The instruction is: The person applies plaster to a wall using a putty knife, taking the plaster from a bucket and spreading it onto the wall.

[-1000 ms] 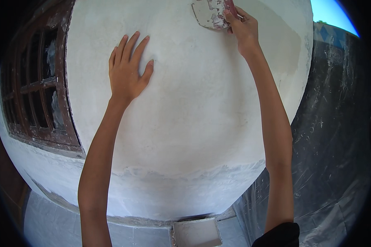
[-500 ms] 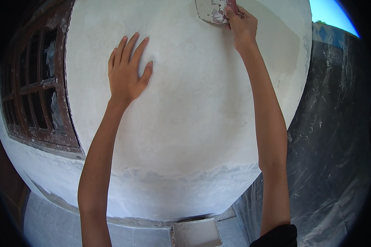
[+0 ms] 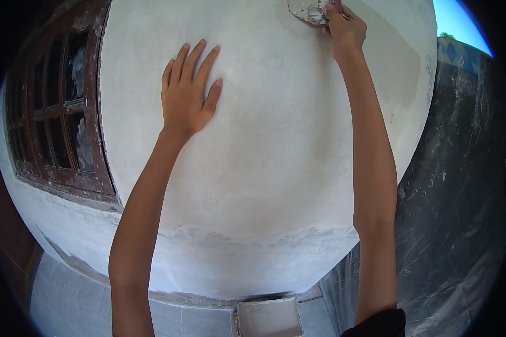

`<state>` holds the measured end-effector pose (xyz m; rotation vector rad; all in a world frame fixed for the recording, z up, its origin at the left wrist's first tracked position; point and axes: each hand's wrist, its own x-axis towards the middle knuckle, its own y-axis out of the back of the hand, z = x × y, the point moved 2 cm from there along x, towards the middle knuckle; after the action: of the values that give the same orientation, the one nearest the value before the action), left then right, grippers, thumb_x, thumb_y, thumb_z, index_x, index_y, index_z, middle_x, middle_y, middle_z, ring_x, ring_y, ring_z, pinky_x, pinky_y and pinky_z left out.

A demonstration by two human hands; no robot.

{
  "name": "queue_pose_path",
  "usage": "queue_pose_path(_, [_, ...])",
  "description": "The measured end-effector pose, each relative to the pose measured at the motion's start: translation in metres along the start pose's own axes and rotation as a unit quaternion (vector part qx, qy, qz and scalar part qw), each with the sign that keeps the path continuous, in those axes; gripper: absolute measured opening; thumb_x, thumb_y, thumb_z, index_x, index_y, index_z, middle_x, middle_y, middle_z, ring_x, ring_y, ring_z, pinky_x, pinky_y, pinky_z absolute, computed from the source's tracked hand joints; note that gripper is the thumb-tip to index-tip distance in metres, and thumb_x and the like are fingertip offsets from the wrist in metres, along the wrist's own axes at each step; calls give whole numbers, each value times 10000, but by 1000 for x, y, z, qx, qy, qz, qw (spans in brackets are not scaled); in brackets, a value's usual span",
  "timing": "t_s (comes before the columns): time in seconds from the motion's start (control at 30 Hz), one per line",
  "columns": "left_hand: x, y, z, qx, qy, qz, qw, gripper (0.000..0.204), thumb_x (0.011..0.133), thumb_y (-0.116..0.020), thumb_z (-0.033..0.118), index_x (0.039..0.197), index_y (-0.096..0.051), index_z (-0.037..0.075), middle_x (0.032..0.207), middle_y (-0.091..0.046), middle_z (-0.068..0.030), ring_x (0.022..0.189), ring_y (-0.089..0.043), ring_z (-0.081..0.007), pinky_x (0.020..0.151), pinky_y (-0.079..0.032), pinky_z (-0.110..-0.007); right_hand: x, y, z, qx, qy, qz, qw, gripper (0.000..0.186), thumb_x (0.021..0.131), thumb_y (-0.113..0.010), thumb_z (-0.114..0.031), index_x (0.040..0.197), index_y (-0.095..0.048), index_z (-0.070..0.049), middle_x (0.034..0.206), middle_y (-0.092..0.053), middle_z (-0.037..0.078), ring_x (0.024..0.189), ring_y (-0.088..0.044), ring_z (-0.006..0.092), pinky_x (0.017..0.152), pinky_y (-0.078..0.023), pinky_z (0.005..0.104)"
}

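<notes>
A pale plastered wall (image 3: 253,151) fills the middle of the view. My left hand (image 3: 190,92) lies against it with fingers and thumb spread, holding nothing. High up on the right, my right hand (image 3: 348,32) is closed round the reddish handle of a putty knife (image 3: 309,10). Its wide blade, smeared with white filler, is at the wall surface and partly cut off by the top of the picture. A darker, damp-looking patch (image 3: 396,62) of plaster spreads to the right of this hand.
A brown wooden window (image 3: 56,112) with dark panes is set in the wall at left. Dark plastic sheeting (image 3: 450,185) hangs at right. Below, a whitish rectangular tray (image 3: 270,319) sits on grey floor tiles (image 3: 205,321) by the wall's foot.
The whole view has shifted slightly, so wall, window and both hands appear farther right. My left hand keeps its spread pose on the wall; my right hand still grips the putty knife.
</notes>
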<state>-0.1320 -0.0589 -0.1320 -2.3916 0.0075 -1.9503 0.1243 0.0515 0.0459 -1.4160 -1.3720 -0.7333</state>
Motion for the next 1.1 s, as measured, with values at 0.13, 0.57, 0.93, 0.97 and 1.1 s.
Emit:
queue_pose_path(0.13, [-2,2,0,17,7,0,1000,531,978,-474,312,1498,-442,213,1576,-371,-52,1479,-273,-301,1196,-180,-508,-2,44,-16,-67,-17,162,984,359,881,-740,-110,1193,-661,50,952,-683,70,743,-616,123,616,-536,277])
queue_pose_path(0.57, [-2,-3,-3,17,0,11,1000,520,983,-467,306,1494,-450,213,1567,-386,-56,1474,-284,-304,1190,-188,-512,4,56,-5,-79,-30,186,979,390,868,-748,-90,1228,-660,31,970,-672,60,760,-626,133,592,-535,275])
queue_pose_path(0.93, [-1,-1,-4,21,-8,17,1000,515,978,-476,280,1487,-463,207,1562,-398,-55,1465,-302,-308,1179,-203,-513,-17,42,5,-96,22,47,994,364,886,-730,-90,1227,-664,19,976,-688,69,739,-617,119,610,-541,267])
queue_pose_path(0.97, [-1,-1,-4,21,-9,16,1000,515,978,-476,280,1487,-463,207,1562,-398,-55,1465,-302,-308,1179,-203,-513,-15,56,3,-82,18,88,993,375,890,-731,-91,1238,-652,24,971,-686,68,753,-613,115,613,-538,267])
queue_pose_path(1.1, [-3,-2,-4,37,-6,23,999,512,980,-471,281,1486,-464,206,1559,-402,-54,1467,-298,-307,1180,-201,-508,-28,73,-14,-18,0,222,975,409,891,-734,-92,1268,-637,33,966,-687,63,763,-606,109,629,-528,269])
